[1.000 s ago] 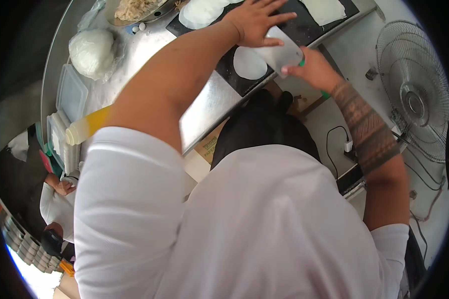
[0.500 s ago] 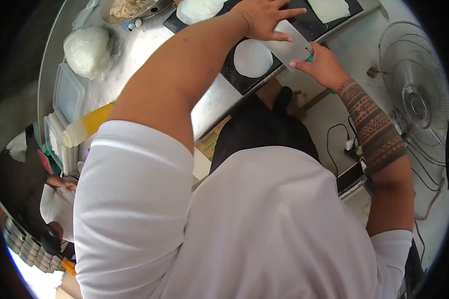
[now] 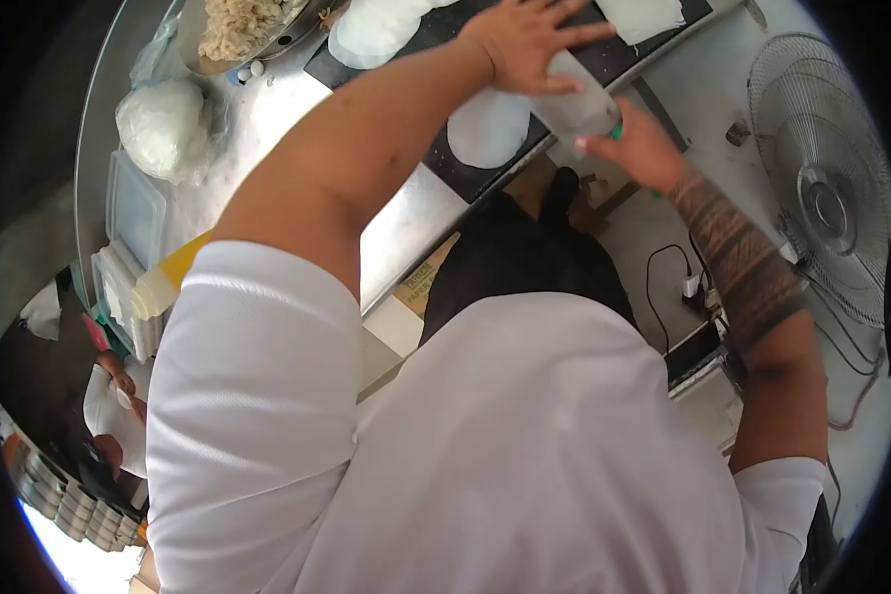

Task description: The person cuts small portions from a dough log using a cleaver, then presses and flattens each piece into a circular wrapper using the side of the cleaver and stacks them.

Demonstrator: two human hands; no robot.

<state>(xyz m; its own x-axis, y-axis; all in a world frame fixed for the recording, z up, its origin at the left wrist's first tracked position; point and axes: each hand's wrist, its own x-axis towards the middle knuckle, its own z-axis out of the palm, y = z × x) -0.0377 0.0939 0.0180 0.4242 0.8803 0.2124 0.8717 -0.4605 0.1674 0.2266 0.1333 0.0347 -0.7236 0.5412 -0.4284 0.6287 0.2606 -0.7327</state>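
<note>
In the head view, my right hand (image 3: 639,147) is closed around the green handle of a cleaver (image 3: 576,104) with a broad, flat metal blade. The blade lies low over the edge of a black board (image 3: 455,178). My left hand (image 3: 540,45) is spread out, its fingers stretched over the top of the blade; whether it presses on it I cannot tell. Beside the blade, under my left wrist, lies a thin round white dough wrapper (image 3: 487,134). More white wrappers (image 3: 371,35) overlap at the board's left end. A pale folded cloth or sheet (image 3: 645,18) rests at its far right.
On the steel table (image 3: 257,119) stand a bowl of shredded filling (image 3: 243,30), a plastic-wrapped white lump (image 3: 163,129), lidded tubs (image 3: 134,208) and a bottle of yellow liquid (image 3: 168,282). A fan (image 3: 824,198) stands right. Another person (image 3: 114,406) is at lower left.
The view has shifted slightly, so the table things sit a little differently. Both hands stay at the cleaver; the right hand and forearm are blurred by motion.
</note>
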